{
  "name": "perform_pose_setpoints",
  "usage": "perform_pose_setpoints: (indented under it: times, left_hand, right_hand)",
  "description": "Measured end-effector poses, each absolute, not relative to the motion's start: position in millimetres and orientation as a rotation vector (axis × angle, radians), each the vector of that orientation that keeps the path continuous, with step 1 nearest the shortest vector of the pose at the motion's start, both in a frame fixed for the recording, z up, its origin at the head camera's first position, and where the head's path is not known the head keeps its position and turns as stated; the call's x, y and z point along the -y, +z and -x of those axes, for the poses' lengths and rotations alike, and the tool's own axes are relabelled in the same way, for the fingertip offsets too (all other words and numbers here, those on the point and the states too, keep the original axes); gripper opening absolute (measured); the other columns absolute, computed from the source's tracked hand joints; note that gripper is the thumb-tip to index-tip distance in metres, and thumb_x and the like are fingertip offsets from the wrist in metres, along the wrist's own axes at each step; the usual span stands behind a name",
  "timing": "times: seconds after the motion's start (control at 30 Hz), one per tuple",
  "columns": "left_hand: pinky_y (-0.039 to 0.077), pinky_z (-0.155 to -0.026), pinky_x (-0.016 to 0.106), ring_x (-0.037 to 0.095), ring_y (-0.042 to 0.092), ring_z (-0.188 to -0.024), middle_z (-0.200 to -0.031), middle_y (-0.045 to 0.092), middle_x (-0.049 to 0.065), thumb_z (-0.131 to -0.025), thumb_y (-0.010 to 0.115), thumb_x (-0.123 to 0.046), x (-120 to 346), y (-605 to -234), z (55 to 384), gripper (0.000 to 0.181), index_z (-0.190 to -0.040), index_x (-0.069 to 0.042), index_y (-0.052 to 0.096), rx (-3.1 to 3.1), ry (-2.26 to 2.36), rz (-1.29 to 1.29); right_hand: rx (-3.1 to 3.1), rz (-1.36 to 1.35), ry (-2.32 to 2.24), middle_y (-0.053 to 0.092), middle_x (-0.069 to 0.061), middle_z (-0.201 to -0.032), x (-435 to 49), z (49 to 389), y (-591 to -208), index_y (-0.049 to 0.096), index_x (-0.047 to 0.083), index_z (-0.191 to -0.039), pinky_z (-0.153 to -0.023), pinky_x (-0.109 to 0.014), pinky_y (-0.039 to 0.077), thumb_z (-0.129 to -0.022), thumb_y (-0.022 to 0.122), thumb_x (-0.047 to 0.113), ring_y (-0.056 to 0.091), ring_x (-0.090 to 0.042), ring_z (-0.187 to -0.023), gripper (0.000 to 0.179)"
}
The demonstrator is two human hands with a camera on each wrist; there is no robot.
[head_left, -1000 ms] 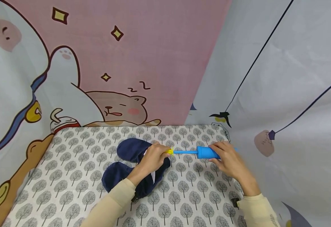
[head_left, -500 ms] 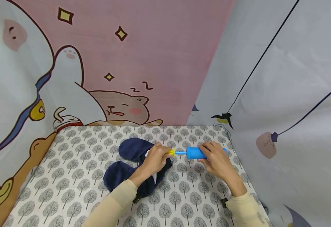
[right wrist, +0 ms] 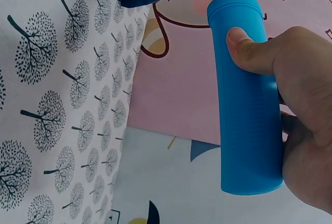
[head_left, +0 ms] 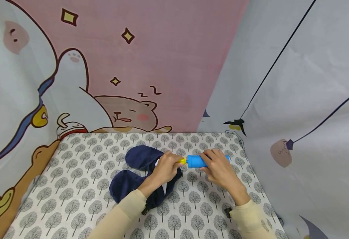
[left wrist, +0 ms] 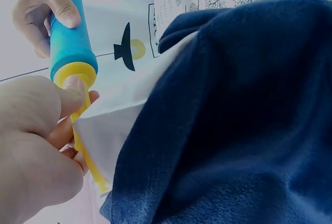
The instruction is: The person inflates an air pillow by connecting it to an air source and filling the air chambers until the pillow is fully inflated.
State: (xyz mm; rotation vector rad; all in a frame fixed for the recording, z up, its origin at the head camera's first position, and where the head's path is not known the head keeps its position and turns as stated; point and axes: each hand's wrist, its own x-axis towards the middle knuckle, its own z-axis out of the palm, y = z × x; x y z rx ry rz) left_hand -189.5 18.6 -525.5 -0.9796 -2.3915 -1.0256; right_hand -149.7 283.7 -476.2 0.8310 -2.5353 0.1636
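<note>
A blue hand pump [head_left: 196, 161] with a yellow nozzle [head_left: 182, 161] is held level above the table. My right hand [head_left: 217, 167] grips the pump's barrel, thumb along its side in the right wrist view. With thumb and fingers, my left hand [head_left: 165, 167] pinches the yellow nozzle [left wrist: 80, 117] just below its round flange. White material [left wrist: 111, 125] from the pillow lies against the nozzle; where the tip ends is hard to see. The navy U-shaped neck pillow [head_left: 125, 184] lies flat and slack-looking under my left hand and forearm. The barrel sits close against the nozzle's flange.
A white cloth with grey trees [head_left: 81, 186] covers the table. Behind it hangs a pink cartoon curtain [head_left: 174, 66], and a pale curtain [head_left: 305, 83] closes the right side. A small dark piece [head_left: 228, 211] is by my right cuff.
My right hand has slid left with the blue barrel, and the thin blue rod between barrel and nozzle has nearly disappeared. My left hand and the pillow stay almost in place.
</note>
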Motion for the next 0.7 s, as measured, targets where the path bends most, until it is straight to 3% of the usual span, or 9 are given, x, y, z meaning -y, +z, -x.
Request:
perform_pose_setpoints:
  times: [0.23, 0.4, 0.7]
  left_hand:
    - [0.060, -0.086, 0.039, 0.025, 0.072, -0.089, -0.110, 0.089, 0.008, -0.098, 0.086, -0.010, -19, -507, 180, 0.019, -0.117, -0.007, 0.087, 2.494, -0.923, 0.984]
    - [0.063, -0.100, 0.045, 0.025, 0.080, -0.095, -0.112, 0.089, 0.008, -0.100, 0.085, -0.012, -16, -505, 182, 0.023, -0.123, -0.006, 0.087, 2.524, -0.863, 1.024]
    - [0.062, -0.091, 0.039, 0.022, 0.080, -0.090, -0.107, 0.089, 0.005, -0.099, 0.086, -0.014, -8, -504, 189, 0.019, -0.118, -0.010, 0.088, 2.494, -0.841, 1.048]
  right_hand:
    - [2.574, -0.825, 0.219, 0.078, -0.015, -0.123, -285, 150, -481, 0.077, -0.002, -0.133, -0.101, -0.056, 0.060, -0.084, 0.102, 0.024, 0.071, -0.036, -0.112, 0.061]
    - [2.621, -0.793, 0.277, 0.078, -0.017, -0.127, -298, 146, -485, 0.076, -0.001, -0.135, -0.107, -0.060, 0.059, -0.090, 0.098, 0.027, 0.072, -0.038, -0.119, 0.058]
    - [2.607, -0.765, 0.301, 0.078, -0.018, -0.130, -330, 141, -487, 0.075, -0.002, -0.138, -0.106, -0.061, 0.060, -0.087, 0.098, 0.023, 0.074, -0.039, -0.118, 0.061]
